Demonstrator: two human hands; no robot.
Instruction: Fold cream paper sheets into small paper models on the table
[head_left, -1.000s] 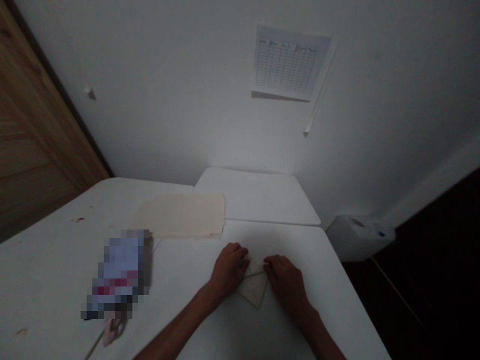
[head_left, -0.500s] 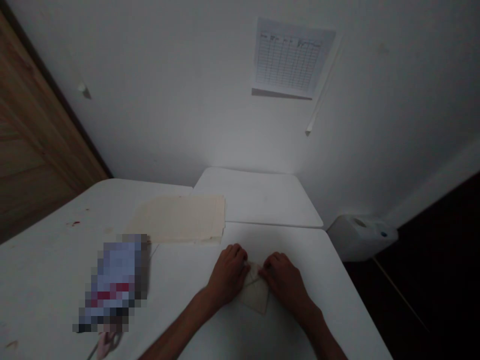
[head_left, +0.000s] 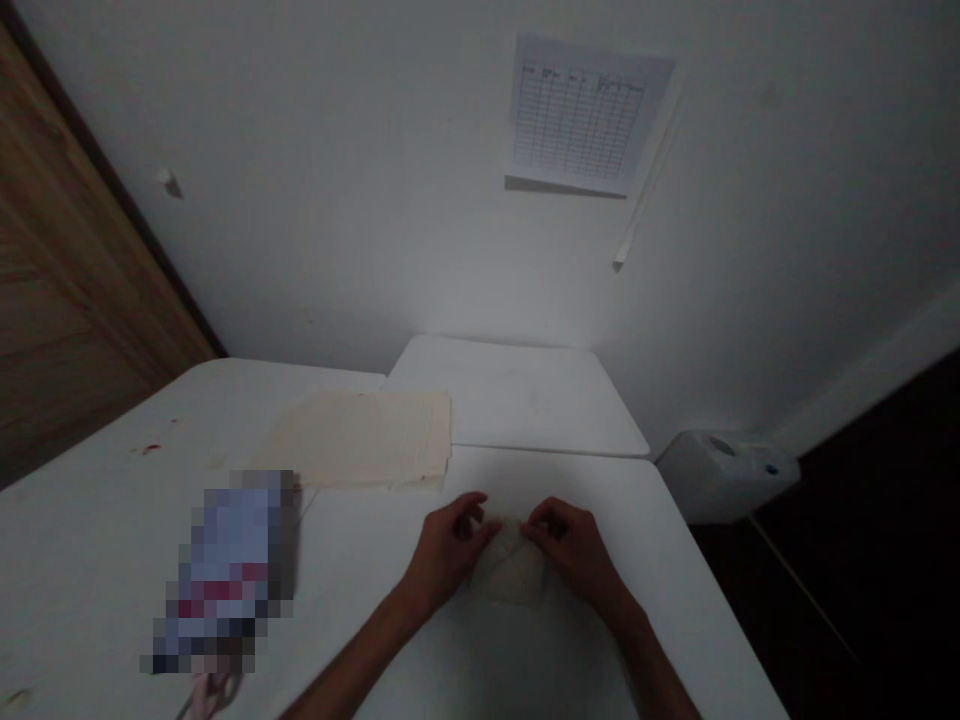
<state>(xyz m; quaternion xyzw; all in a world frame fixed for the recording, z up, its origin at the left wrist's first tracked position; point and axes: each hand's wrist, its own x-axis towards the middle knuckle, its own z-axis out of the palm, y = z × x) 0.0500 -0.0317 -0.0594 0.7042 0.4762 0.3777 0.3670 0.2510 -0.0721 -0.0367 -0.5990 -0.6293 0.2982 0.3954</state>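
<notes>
A small beige folded paper [head_left: 508, 582] with crease lines lies on the white table, or just over it, between my two hands. My left hand [head_left: 444, 555] is at its upper left corner, thumb on the paper and index finger curled up apart from the thumb. The other left fingertips are partly hidden. My right hand [head_left: 574, 545] pinches the upper right corner between thumb and bent fingers. The lower edge of the paper faces me, free of both hands.
A stack of beige sheets [head_left: 367, 440] lies ahead and left on the white table [head_left: 375, 640]. Left of me is a blurred-out blue and red item [head_left: 229, 550] with pinkish scissor-like handles [head_left: 214, 685]. A white container [head_left: 724, 475] stands beyond the right edge. A printed sheet [head_left: 577, 120] hangs on the wall.
The paper has turned, so its lower edge now runs roughly level instead of coming to a point. My left index finger has lifted away from the thumb.
</notes>
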